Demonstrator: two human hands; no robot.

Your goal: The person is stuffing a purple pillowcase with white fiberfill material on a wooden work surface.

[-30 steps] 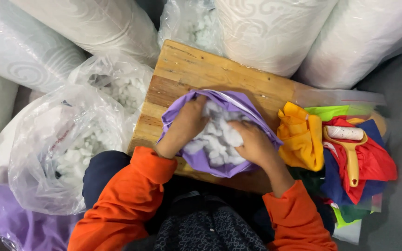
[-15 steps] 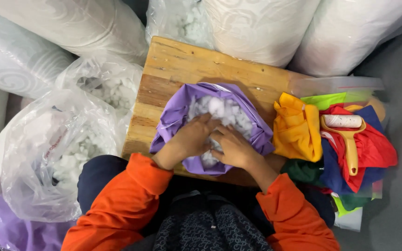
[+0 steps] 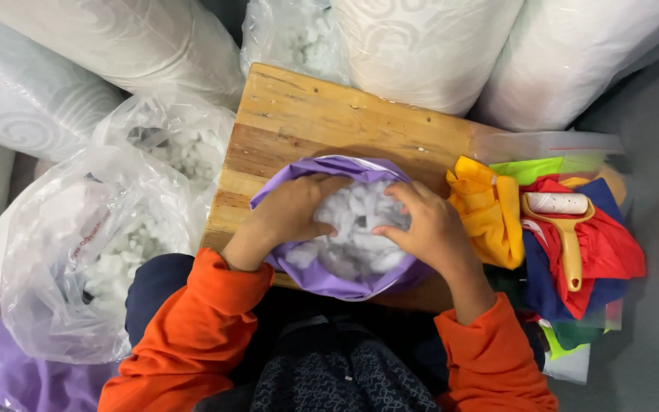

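**Purple cover nearly full of stuffing**

Both hands press on the white stuffing [image 3: 352, 229] inside the purple fabric cover [image 3: 329, 278], which sits on the wooden board [image 3: 322, 114]. The left hand [image 3: 287, 217] lies spread over the near-left rim, fingers splayed; the right hand [image 3: 429, 229] cups the opposite side, fingers curled on the fill. The cover looks well filled, but its mouth gapes unclosed. Beyond the right hand lies a pile of coloured cloths [image 3: 573, 259].

Yellow cloth [image 3: 490, 221], lint roller [image 3: 564, 221]
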